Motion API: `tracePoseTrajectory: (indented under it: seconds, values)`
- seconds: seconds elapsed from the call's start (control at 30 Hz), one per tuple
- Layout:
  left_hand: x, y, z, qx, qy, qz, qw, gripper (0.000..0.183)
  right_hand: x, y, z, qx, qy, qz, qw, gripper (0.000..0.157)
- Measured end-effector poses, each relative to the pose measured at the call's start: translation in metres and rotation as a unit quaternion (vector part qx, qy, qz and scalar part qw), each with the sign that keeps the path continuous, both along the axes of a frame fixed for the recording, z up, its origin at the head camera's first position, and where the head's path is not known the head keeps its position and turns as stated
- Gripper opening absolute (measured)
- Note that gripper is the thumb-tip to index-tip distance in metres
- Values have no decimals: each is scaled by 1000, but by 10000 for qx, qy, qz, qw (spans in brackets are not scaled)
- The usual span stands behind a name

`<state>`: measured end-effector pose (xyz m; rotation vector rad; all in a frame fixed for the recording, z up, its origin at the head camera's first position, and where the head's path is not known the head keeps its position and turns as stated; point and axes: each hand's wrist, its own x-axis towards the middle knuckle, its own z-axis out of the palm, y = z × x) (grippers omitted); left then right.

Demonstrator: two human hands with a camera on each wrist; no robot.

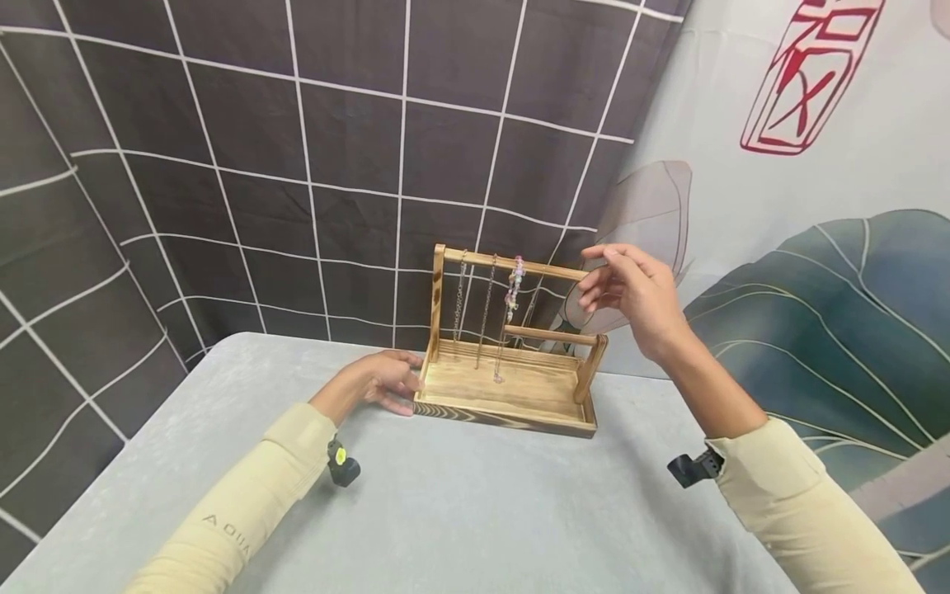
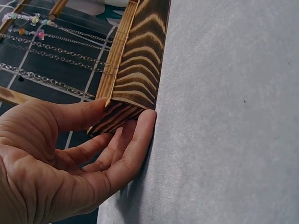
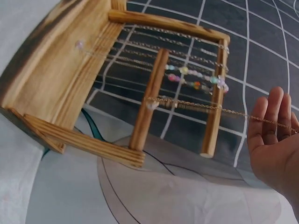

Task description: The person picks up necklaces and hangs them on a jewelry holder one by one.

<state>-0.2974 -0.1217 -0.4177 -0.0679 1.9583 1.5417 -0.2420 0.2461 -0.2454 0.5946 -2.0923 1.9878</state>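
Observation:
A wooden jewelry stand [image 1: 512,421] with a tray base, an upper bar and a shorter lower bar stands on the table. My left hand [image 1: 389,381] grips the tray's left end, with the thumb at its upper edge and the fingers against its end face. Beyond the upper bar's free right end, my right hand [image 1: 634,301] is raised and holds a thin gold-coloured necklace [image 3: 233,112]. In the right wrist view this chain stretches from the fingers across both bars, with a pale pendant [image 3: 152,105] by the lower bar. The pinch point lies at that frame's edge.
Several silver-coloured chains [image 1: 486,313] and beaded strands [image 1: 514,285] hang from the upper bar. A grey cloth covers the table [image 1: 445,503]. Behind the stand hang a dark grid curtain [image 1: 349,140] and a pale curtain [image 1: 705,91] with a leaf print.

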Motion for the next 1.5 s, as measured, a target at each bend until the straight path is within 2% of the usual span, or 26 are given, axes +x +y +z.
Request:
tracePoseTrajectory:
  seconds: [0.27,0.5,0.83,1.1,1.33,1.5]
  values:
    - [1,0,4,-29,53,-7,10000,71,-6,12,15,-177,115,-169,9996,26]
    - [5,2,3,-22,15,40,10000,69,-16,21,18,-235,50,-321,9992,28]
    - [6,2,1,-46,36,67,10000,70,-31,33,6,-73,-269,-726,9970,28]
    - [5,2,3,-80,15,47,10000,71,-42,36,-5,-9,-488,-836,9953,27]
    - [6,3,3,-108,12,77,9999,69,-44,31,-11,431,-764,-762,9932,43]
    - [5,3,2,-116,40,69,9999,69,-44,24,-13,499,-929,-606,9926,53]
